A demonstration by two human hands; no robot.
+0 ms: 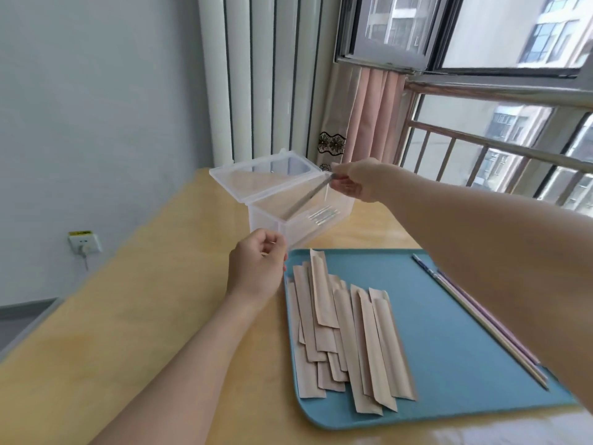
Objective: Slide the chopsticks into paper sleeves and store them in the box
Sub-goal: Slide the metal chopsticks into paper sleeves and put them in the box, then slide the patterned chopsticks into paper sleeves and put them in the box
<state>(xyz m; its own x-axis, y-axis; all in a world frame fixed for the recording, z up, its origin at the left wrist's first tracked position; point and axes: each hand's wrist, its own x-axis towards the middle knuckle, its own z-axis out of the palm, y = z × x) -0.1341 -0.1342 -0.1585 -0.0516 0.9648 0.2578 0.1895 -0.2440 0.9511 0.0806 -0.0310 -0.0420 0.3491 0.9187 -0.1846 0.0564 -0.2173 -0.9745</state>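
A clear plastic box (321, 223) stands on the table beyond the tray, its hinged lid (256, 178) tipped open to the left. My right hand (359, 179) is over the box's far right rim and pinches the top end of grey chopsticks (305, 198). They slant down into the box; I cannot tell whether a sleeve covers them. My left hand (256, 268) hovers by the box's near corner, fingers curled with nothing in them. Several tan paper sleeves (346, 332) lie overlapping on the left half of the blue tray (449, 332). Loose chopsticks (481, 322) lie along the tray's right side, partly under my right forearm.
The tray rests on a pale wooden table (160, 316) set against a grey wall. A radiator (256, 75) and a pink curtain (369, 117) stand behind the box. A railed window (481, 139) is at the right, and a wall socket (84, 244) at the lower left.
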